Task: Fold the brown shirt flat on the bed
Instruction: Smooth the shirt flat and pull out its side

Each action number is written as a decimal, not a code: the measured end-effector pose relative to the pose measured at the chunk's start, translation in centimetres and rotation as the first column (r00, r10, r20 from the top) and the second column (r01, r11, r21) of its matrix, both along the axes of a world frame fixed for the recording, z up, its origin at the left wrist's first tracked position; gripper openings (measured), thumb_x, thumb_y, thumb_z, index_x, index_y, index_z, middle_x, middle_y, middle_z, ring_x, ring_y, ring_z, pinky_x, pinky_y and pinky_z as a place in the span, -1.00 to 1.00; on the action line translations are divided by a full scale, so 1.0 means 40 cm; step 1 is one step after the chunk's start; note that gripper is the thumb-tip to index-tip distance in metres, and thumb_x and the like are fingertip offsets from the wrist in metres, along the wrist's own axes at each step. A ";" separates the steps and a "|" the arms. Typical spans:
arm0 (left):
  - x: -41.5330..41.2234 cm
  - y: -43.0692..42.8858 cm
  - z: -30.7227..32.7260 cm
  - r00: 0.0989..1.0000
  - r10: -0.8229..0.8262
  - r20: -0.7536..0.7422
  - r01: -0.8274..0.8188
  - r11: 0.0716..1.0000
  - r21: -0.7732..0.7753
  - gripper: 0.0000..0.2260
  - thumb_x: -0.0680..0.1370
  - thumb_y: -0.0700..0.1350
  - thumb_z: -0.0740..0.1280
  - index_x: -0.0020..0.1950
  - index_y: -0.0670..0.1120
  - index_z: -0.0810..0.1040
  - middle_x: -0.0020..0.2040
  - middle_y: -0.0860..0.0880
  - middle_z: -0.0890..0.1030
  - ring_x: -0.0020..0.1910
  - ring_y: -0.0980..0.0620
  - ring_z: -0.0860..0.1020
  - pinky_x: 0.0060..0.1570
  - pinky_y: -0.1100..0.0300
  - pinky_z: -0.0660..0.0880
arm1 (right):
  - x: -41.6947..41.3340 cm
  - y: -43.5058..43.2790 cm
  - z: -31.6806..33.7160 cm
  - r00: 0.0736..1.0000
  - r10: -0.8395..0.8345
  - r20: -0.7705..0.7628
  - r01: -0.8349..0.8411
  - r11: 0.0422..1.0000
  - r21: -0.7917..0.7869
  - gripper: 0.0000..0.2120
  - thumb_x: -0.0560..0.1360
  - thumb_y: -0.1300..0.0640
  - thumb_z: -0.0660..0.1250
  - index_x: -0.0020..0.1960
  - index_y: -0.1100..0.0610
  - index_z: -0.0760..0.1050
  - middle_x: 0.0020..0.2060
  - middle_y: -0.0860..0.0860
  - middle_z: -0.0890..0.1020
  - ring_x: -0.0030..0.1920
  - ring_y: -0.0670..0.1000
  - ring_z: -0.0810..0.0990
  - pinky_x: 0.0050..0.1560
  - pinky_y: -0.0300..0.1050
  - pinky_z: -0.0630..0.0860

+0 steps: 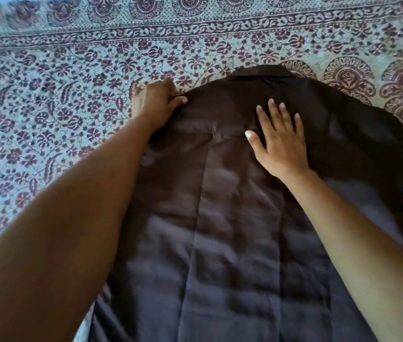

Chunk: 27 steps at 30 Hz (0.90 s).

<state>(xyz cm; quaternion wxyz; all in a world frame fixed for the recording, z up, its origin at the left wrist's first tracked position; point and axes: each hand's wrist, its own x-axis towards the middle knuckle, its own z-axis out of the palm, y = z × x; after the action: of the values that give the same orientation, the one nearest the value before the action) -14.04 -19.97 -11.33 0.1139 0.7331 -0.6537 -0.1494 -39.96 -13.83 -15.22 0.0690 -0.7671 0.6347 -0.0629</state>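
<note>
The brown shirt (220, 230) lies spread on the bed, back side up, with its collar (262, 71) at the far end and a long pleat running down its middle. My left hand (157, 103) grips the shirt's left shoulder edge, thumb pinched over the cloth. My right hand (280, 138) lies flat on the upper back of the shirt with its fingers straight and spread. The shirt's right side spreads out toward the frame's right edge.
The bed is covered by a pale green spread (55, 124) printed with maroon flowers and a bordered band (195, 25) at the far side. My two forearms cross the lower part of the view.
</note>
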 end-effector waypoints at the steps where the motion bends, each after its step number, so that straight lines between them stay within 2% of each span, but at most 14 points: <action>1: 0.000 0.013 0.007 0.999 0.032 0.003 -0.032 0.999 -0.043 -0.72 0.50 0.17 0.26 0.03 -0.02 0.51 0.05 -0.10 0.60 0.06 -0.13 0.53 0.11 -0.03 0.41 | 0.008 0.002 0.007 1.000 -0.023 -0.008 0.023 1.000 0.012 -0.34 0.49 -0.23 -0.18 0.49 0.08 0.09 0.50 0.13 0.09 0.50 0.15 0.03 0.45 0.17 -0.09; 3: 0.028 0.040 0.020 0.985 0.166 -0.053 -0.171 0.978 -0.122 -0.72 0.55 0.14 0.19 0.08 -0.02 0.50 0.06 -0.08 0.60 0.02 -0.10 0.54 -0.05 0.06 0.42 | 0.035 0.019 0.028 0.999 -0.033 0.002 0.033 0.999 -0.019 -0.37 0.52 -0.17 -0.13 0.50 0.11 0.06 0.50 0.16 0.08 0.49 0.19 0.02 0.44 0.19 -0.10; 6: 0.115 0.104 0.020 0.954 0.256 -0.153 -0.272 0.957 -0.098 -0.66 0.52 0.11 0.14 0.05 -0.07 0.55 -0.03 -0.16 0.63 -0.05 -0.15 0.57 -0.16 0.06 0.46 | 0.117 0.075 0.057 0.990 0.137 0.044 -0.131 0.985 -0.115 -0.42 0.54 -0.11 -0.05 0.49 0.14 0.11 0.48 0.16 0.15 0.48 0.18 0.10 0.44 0.16 -0.03; 9: 0.184 0.167 0.011 0.973 0.227 -0.041 -0.228 0.974 -0.011 -0.74 0.56 0.02 0.18 0.00 -0.10 0.59 -0.06 -0.20 0.63 -0.05 -0.19 0.57 -0.15 0.04 0.45 | 0.227 0.136 0.038 0.956 0.288 0.052 -0.283 0.955 -0.086 -0.43 0.53 -0.10 -0.01 0.47 0.13 0.18 0.46 0.15 0.22 0.46 0.16 0.18 0.43 0.15 0.04; 11: 0.182 0.188 0.011 0.980 0.190 -0.053 -0.188 0.982 0.032 -0.75 0.58 0.00 0.20 0.06 -0.11 0.58 -0.01 -0.19 0.62 0.00 -0.16 0.56 -0.07 0.06 0.44 | 0.275 0.153 0.019 0.968 0.247 0.051 -0.246 0.969 -0.024 -0.42 0.52 -0.13 -0.03 0.46 0.12 0.19 0.45 0.17 0.23 0.45 0.17 0.20 0.42 0.16 0.05; 13: 0.162 0.190 0.014 0.978 0.153 -0.142 -0.141 0.986 0.095 -0.74 0.57 0.05 0.23 0.09 -0.09 0.57 -0.02 -0.13 0.62 -0.03 -0.10 0.55 -0.07 0.11 0.43 | 0.292 0.155 0.005 0.985 0.170 0.041 -0.171 0.985 0.013 -0.40 0.51 -0.16 -0.05 0.47 0.12 0.18 0.46 0.17 0.21 0.46 0.17 0.18 0.43 0.15 0.02; 17: 0.163 0.161 0.023 0.962 0.133 -0.239 -0.076 0.969 0.236 -0.84 0.52 0.04 0.32 -0.13 -0.04 0.52 -0.28 0.05 0.49 -0.30 0.12 0.43 -0.18 0.17 0.42 | 0.293 0.155 -0.001 0.989 0.149 0.014 -0.149 0.989 0.011 -0.38 0.52 -0.18 -0.03 0.48 0.12 0.13 0.47 0.18 0.16 0.47 0.18 0.13 0.44 0.14 -0.02; 21: 0.200 0.147 0.024 0.963 0.226 -0.145 -0.212 0.972 0.104 -0.82 0.48 0.03 0.37 -0.06 -0.08 0.56 -0.17 -0.03 0.54 -0.20 0.05 0.46 -0.34 0.24 0.33 | 0.295 0.155 0.006 0.994 0.106 -0.018 -0.106 0.994 0.029 -0.33 0.51 -0.21 -0.03 0.50 0.14 0.05 0.49 0.20 0.09 0.49 0.19 0.06 0.45 0.12 -0.08; 23: 0.194 0.152 0.008 0.976 0.198 -0.091 -0.183 0.972 0.147 -0.75 0.51 0.11 0.31 0.00 -0.06 0.54 -0.10 -0.04 0.55 -0.14 0.01 0.49 -0.19 0.18 0.42 | 0.298 0.155 0.007 0.996 0.089 -0.020 -0.089 0.996 0.030 -0.31 0.50 -0.22 -0.03 0.50 0.15 0.04 0.49 0.21 0.08 0.49 0.19 0.05 0.46 0.11 -0.08; 24: 0.188 0.152 0.001 0.963 0.220 -0.153 -0.195 0.967 0.166 -0.71 0.52 0.16 0.26 0.00 -0.05 0.53 -0.08 -0.04 0.56 -0.12 -0.02 0.51 -0.12 0.12 0.47 | 0.298 0.155 0.008 0.996 0.085 -0.019 -0.085 0.996 0.029 -0.31 0.50 -0.22 -0.03 0.50 0.15 0.04 0.49 0.22 0.08 0.49 0.19 0.05 0.46 0.11 -0.08; 25: 0.180 0.148 0.003 0.918 0.275 -0.284 -0.233 0.957 0.174 -0.68 0.53 0.19 0.21 -0.01 -0.04 0.53 -0.07 -0.05 0.58 -0.11 -0.04 0.54 -0.06 0.08 0.51 | 0.298 0.155 0.009 0.996 0.085 -0.023 -0.084 0.996 0.029 -0.31 0.50 -0.22 -0.03 0.50 0.15 0.03 0.49 0.22 0.07 0.49 0.19 0.04 0.46 0.11 -0.09; 27: 0.172 0.116 0.006 0.783 0.382 -0.491 -0.350 0.923 0.161 -0.71 0.58 0.12 0.16 -0.04 -0.04 0.56 -0.04 -0.08 0.63 -0.10 -0.02 0.59 -0.01 0.06 0.56 | 0.298 0.157 0.008 0.996 0.080 -0.035 -0.079 0.997 0.026 -0.30 0.50 -0.23 -0.04 0.51 0.15 0.00 0.49 0.23 0.05 0.49 0.19 0.02 0.46 0.10 -0.11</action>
<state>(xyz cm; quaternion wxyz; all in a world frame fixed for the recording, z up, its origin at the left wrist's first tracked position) -7.16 -15.34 -11.10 0.2881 0.7823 -0.4399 -0.3339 -28.05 -7.55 -14.89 0.0694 -0.7919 0.6055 -0.0383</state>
